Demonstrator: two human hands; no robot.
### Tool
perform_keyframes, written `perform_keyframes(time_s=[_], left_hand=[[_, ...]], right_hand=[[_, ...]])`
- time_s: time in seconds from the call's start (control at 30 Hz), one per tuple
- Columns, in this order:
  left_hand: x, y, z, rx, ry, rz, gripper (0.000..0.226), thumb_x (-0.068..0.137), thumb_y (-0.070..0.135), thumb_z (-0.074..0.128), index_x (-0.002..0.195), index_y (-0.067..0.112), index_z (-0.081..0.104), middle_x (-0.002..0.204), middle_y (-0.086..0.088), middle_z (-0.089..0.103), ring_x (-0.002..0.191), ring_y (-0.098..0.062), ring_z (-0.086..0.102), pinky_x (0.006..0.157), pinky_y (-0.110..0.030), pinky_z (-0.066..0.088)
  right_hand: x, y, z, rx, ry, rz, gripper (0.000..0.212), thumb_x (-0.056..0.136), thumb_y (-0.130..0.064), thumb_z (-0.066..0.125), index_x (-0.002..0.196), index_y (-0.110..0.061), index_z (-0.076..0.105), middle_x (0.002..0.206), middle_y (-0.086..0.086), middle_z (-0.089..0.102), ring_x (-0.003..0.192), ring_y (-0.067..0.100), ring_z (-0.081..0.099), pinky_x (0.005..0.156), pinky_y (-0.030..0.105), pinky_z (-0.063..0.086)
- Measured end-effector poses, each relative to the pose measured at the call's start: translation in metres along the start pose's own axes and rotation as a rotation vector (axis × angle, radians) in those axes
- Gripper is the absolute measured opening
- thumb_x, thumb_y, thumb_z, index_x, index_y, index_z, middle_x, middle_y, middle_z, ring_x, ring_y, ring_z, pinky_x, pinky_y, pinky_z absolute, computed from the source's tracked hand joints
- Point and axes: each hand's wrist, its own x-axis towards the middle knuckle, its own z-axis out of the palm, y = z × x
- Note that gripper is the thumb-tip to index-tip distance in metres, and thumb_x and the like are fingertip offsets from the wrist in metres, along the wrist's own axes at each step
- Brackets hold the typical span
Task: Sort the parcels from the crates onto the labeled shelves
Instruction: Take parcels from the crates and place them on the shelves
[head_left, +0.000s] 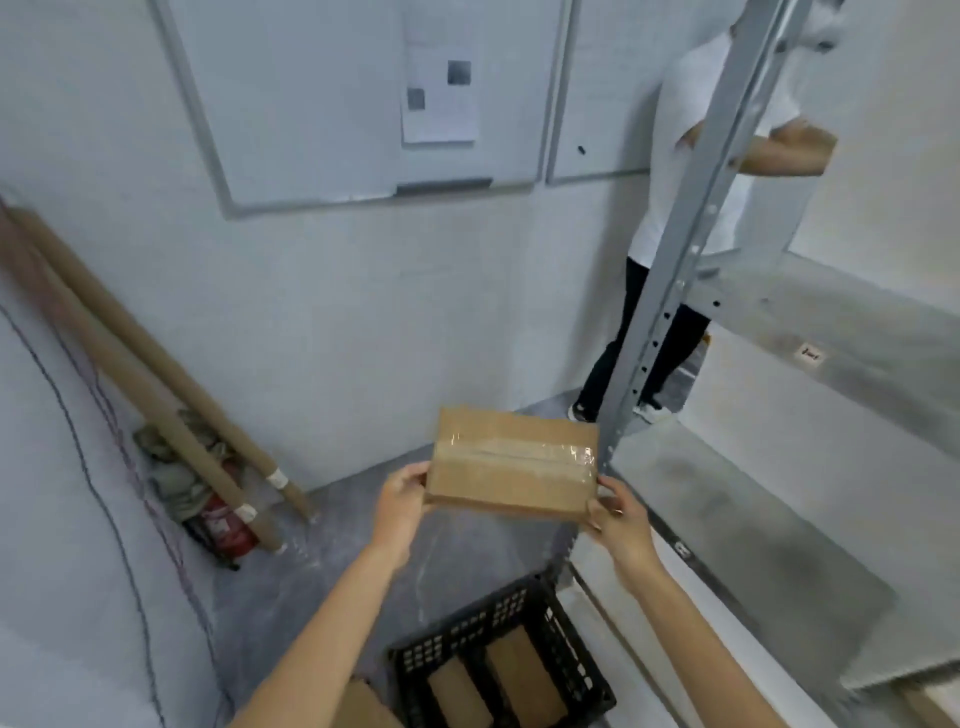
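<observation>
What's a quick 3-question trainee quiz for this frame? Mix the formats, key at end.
1. True or false: the taped cardboard parcel already rests on the metal shelf.
2. The left hand and right hand are: A) gripping the parcel's opposite ends, B) resting flat on the shelf, C) both empty.
3. Fill in: more parcels lie below in a black plastic ____.
Key: 1 false, it is held in the air; 2 A; 3 crate.
</observation>
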Motion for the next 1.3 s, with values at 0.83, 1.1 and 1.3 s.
perform_keyframes(time_s=[0.83,1.1,1.3], left_hand=[[-0.218,0.097,0.087,-0.112,-0.650,0.145,0.042,0.099,0.046,0.029,0.123,0.018,0.048,0.109,-0.009,0.057,0.108,-0.028,0.055,0.080,-0.036,0.050],[-0.306,0.077,0.148,-0.121,-0.937,0.192,0.032,0.099,0.042,0.034,0.122,0.026,0.048,0.118,-0.004,0.059,0.115,-0.020,0.053,0.096,-0.042,0.046],[-0.352,0.079,0.171,-0.080,-1.055,0.290,0.029,0.100,0.037,0.032,0.110,0.016,0.049,0.107,-0.003,0.062,0.101,-0.008,0.055,0.094,-0.028,0.043]], right_hand=[[-0.269,-0.125,-0.177,0.316,0.584,-0.310,0.041,0.093,-0.054,0.039,0.104,-0.016,0.048,0.112,0.009,0.056,0.110,0.025,0.055,0.094,0.049,0.050],[-0.345,-0.107,-0.266,0.479,0.642,-0.322,0.057,0.093,-0.057,0.034,0.132,-0.017,0.043,0.116,0.008,0.058,0.098,0.019,0.059,0.087,0.049,0.051],[-0.379,-0.087,-0.307,0.493,0.599,-0.312,0.072,0.078,-0.071,0.048,0.137,-0.030,0.040,0.120,0.000,0.059,0.103,0.019,0.057,0.088,0.053,0.049]])
